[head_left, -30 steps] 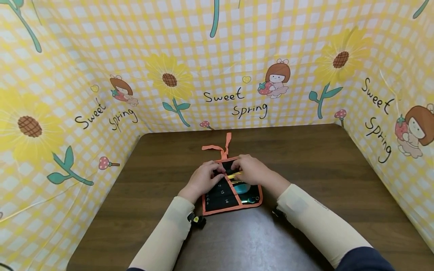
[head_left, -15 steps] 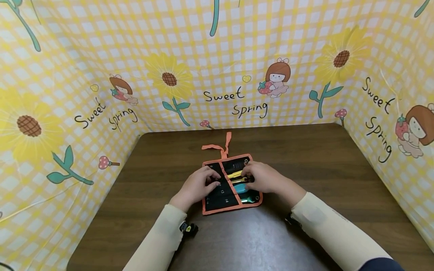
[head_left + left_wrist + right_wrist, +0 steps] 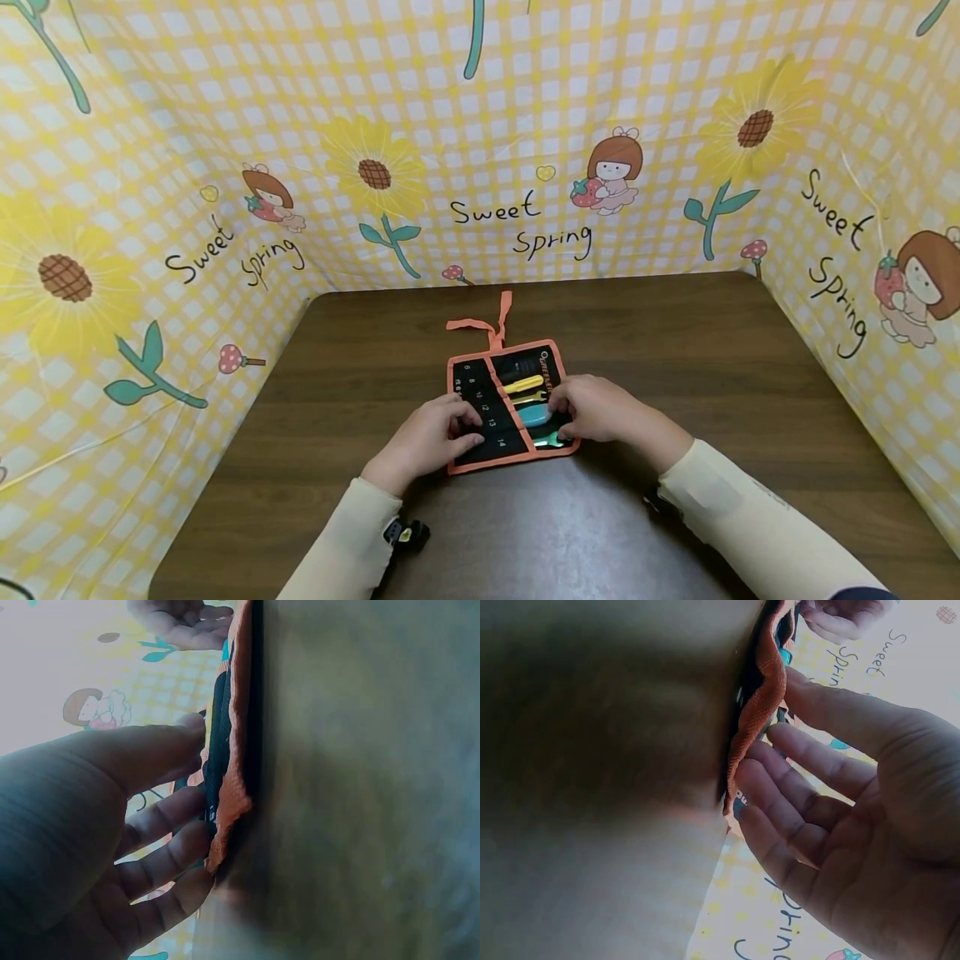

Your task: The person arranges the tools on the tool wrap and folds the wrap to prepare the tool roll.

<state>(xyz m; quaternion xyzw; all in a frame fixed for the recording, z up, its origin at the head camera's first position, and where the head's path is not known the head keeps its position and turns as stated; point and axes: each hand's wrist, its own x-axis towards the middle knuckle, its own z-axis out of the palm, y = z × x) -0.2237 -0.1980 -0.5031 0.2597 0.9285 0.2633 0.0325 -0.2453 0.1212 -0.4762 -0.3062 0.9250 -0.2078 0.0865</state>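
Observation:
A black tool pouch with orange trim lies spread flat on the table. Numbers run down its left panel. Several tools poke from the pockets on the right: a yellow stick-like tool, a yellow open-end wrench, a blue rounded piece and a green wrench. My left hand rests its loosely bent fingers on the numbered panel. Over the pouch's right edge, my right hand has its fingertips by the blue piece and the green wrench. Both wrist views show relaxed fingers along the pouch's edge, gripping nothing visible.
Orange tie straps stretch from the pouch's far edge. The brown wooden table is enclosed at the back and sides by a yellow checked cloth printed with flowers.
Both hands have slid toward the near side of the pouch, uncovering the far pockets and the upper numbers. The right hand has left the yellow stick-like tool. The pouch has stayed in place.

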